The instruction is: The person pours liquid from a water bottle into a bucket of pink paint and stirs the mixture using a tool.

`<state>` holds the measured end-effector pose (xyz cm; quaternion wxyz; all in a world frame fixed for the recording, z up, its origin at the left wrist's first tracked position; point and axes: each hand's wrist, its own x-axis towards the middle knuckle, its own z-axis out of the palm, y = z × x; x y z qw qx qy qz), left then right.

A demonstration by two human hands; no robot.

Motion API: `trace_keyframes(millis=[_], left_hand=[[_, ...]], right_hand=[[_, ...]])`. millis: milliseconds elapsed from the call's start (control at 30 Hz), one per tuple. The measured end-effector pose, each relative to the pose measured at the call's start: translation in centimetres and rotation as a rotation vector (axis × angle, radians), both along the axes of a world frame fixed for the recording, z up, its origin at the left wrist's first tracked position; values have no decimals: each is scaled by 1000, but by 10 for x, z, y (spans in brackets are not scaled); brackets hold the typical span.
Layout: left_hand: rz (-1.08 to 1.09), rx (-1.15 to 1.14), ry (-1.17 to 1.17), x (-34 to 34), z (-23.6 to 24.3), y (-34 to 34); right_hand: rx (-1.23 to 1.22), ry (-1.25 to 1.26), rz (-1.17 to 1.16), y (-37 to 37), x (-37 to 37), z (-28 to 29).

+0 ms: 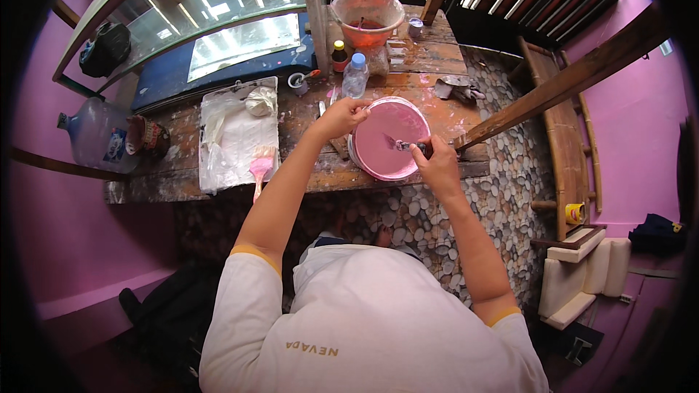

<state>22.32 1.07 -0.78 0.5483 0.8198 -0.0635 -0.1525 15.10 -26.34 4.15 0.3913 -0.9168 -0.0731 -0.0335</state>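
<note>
A round white bucket of pink paint (392, 118) stands near the front edge of the wooden table. My left hand (341, 117) pinches the bucket's left rim between thumb and fingers. At the right side my right hand (439, 167) is closed round the dark handle of what looks like a putty knife (395, 143). Its blade, smeared with pink, is over or in the paint; I cannot tell how deep. To the left, a paintbrush (261, 167) with pink bristles rests on a white plastic-covered tray (240, 127), beside a crumpled whitish wad (260, 101).
Behind the bucket stand a clear bottle (355, 76), a small dark bottle (339, 57) and a reddish pail (368, 18). A grey cloth (459, 90) lies at the right. A slanted wooden post (561, 76) crosses the right side. A large water jug (98, 131) sits far left.
</note>
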Motion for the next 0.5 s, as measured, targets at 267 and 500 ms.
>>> trace_keyframes(millis=[267, 500], left_hand=[[68, 126, -131, 33, -37, 13], [474, 22, -60, 2, -40, 3]], right_hand=[[-77, -133, 108, 21, 11, 5], [-186, -108, 157, 28, 23, -11]])
